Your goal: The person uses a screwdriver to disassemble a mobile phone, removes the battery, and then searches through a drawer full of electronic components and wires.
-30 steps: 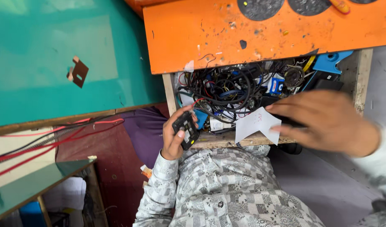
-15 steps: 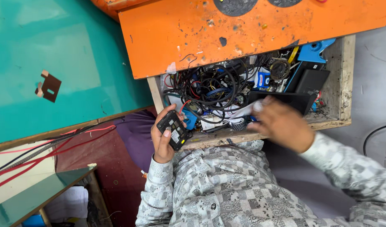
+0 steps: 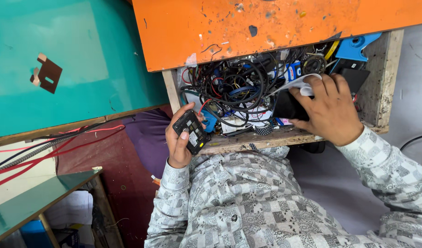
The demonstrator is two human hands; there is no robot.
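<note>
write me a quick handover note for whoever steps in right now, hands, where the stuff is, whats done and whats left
Left hand: closed around a small black device, thumb across its face, held at the front edge of the open wooden drawer.
Right hand: inside the drawer, fingers gripping a flat black item with a white paper against it.
Drawer: pulled out under the orange tabletop, packed with tangled black cables, a blue part in the far corner.
Done: small device is out and in hand.
Left: flat black item and paper are not yet out of the drawer, which is open.
</note>
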